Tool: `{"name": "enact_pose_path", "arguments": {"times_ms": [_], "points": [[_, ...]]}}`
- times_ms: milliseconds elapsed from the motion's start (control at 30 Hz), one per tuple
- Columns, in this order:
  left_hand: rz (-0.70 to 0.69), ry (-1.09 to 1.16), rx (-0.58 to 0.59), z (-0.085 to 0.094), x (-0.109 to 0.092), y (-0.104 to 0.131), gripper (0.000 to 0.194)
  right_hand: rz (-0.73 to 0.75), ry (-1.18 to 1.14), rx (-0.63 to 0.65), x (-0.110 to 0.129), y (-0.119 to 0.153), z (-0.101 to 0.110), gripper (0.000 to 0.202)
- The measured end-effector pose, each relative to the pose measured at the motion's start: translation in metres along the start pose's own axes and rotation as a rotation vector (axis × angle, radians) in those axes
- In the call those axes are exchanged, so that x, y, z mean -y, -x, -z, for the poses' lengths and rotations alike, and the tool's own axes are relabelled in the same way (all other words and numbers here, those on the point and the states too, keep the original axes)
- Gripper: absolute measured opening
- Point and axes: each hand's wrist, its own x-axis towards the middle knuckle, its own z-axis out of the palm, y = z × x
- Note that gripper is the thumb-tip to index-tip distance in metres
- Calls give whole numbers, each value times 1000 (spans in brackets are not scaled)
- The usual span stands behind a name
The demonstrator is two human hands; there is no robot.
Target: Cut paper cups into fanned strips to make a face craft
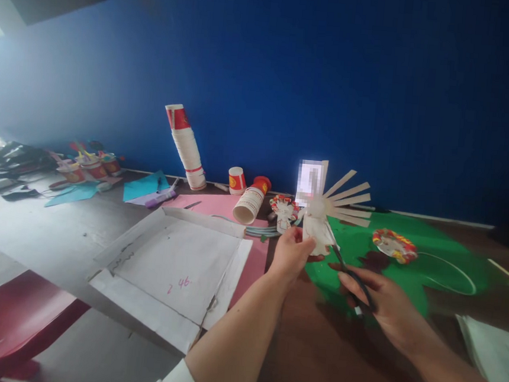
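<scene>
My left hand (292,255) grips a white paper cutout (316,229) whose body ends in long strips fanned out to the upper right. My right hand (372,296) is closed around dark-handled scissors (353,280). Their blades reach up to the cutout's lower right edge; whether they are apart I cannot tell. Just behind the left hand stands a small paper figure (284,214) with a red and yellow curled fringe. To the right, a ring-shaped piece (394,246) with a red and yellow rim lies on green paper (424,289).
A shallow white cardboard tray (169,273) lies left of my arm, over pink paper (254,268). Behind it are a tall leaning stack of paper cups (185,149), an upturned cup (236,180) and a tipped stack (250,203). A red chair (16,319) stands lower left; a blue wall rises behind.
</scene>
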Motion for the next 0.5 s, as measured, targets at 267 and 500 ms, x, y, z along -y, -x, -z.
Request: {"name": "enact_pose_path", "arguments": {"times_ms": [267,500], "points": [[43,99,12,-6,1,5,24,23,40,-55,-1,-1,3,64],[67,172,16,-8,1,8,26,-4,18,-50,-5,-2,3,63]]}}
